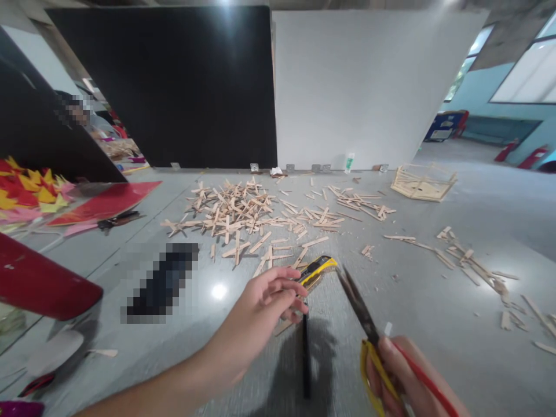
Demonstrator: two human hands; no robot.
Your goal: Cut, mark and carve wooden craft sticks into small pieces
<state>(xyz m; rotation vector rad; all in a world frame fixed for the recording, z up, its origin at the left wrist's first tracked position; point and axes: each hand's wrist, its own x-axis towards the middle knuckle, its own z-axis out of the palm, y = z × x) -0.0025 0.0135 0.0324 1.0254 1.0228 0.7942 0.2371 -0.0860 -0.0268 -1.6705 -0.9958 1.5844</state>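
My right hand (408, 379) grips scissors (362, 313) with yellow and red handles; the dark blades point up and left and stand slightly apart. My left hand (260, 313) reaches forward with its fingers curled in a pinch, and what it pinches is hidden. Its fingertips are beside a yellow and black utility knife (316, 270) lying on the grey table. A thin black stick (306, 353) lies on the table just below the left hand's fingers. Loose wooden craft sticks (234, 211) are scattered in a heap farther out.
A small frame built of sticks (422, 183) stands at the far right. More loose sticks (478, 266) trail to the right edge. Red and yellow paper shapes (26, 194) and red sheets (104, 202) lie at the left. Black and white boards stand behind the table.
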